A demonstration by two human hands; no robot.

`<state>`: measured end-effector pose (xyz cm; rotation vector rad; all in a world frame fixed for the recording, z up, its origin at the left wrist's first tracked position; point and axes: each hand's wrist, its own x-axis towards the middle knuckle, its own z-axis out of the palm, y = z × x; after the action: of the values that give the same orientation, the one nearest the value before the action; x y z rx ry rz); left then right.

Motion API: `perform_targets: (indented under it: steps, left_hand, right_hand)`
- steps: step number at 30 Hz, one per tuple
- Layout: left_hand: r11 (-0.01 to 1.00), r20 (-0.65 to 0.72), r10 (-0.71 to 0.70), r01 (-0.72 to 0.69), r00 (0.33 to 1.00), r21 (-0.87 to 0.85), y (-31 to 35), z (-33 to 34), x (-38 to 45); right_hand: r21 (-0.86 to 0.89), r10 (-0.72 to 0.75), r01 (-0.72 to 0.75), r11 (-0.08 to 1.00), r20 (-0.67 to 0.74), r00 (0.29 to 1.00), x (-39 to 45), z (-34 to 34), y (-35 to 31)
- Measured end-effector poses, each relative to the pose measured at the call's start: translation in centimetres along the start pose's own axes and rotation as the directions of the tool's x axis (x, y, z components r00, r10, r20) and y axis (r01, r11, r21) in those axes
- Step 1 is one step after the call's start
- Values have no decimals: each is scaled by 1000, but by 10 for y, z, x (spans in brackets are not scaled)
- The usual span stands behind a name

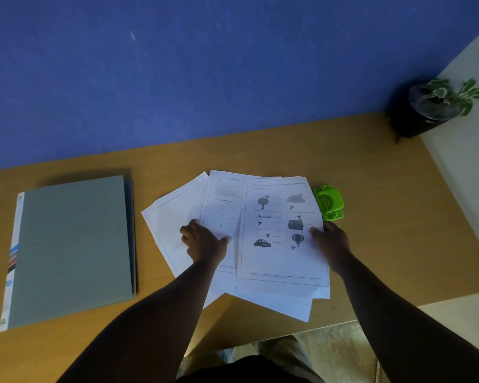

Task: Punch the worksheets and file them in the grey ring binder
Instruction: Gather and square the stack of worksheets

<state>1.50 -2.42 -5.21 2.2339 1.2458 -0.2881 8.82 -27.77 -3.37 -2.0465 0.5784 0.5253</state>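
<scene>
While the left hand (202,240) presses flat on fanned worksheets (277,258), the right hand (331,244) pinches their edge beside the green punch (329,201), the grey ring binder (72,250) closed left of them.

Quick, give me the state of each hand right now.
Left hand: open, resting flat on the fanned worksheets.
Right hand: pinches the top worksheet's right edge.

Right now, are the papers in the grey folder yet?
Not yet. Nothing looks done: the grey ring binder lies closed on the desk. The worksheets are still fanned out loose. The left hand rests on them, and the right hand holds the top sheet's edge. The green hole punch sits untouched. Punching and filing are left.
</scene>
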Motion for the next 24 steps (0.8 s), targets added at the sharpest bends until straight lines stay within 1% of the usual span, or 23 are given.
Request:
perform_targets:
  steps: [3,11,13,16,18,21,24]
  left_hand:
    - [999,6,-3,3,1000,-35,1,0,3]
    - [991,10,-97,96,995,95,5,0,10]
    - [987,7,-104,103,995,123,6,0,10]
    - [988,-2,-103,102,995,120,7,-1,7]
    - [992,-15,-93,94,996,81,6,-3,6]
    - [996,11,-60,60,998,-64,2,-7,6]
    - [976,24,38,-32,999,-216,-4,-12,7]
  right_hand:
    - [-13,-10,10,1000,-2,1000,0,2,-1]
    - [-27,0,0,1000,15,1000,1,5,3]
    - [-35,9,-8,999,17,1000,1,5,4]
    - [-54,23,-21,998,27,999,1,6,6]
    - [-54,30,-28,998,37,999,-2,6,6]
    - [-53,42,-39,998,53,998,-2,7,9]
    - [-45,70,-67,997,57,996,-4,7,10]
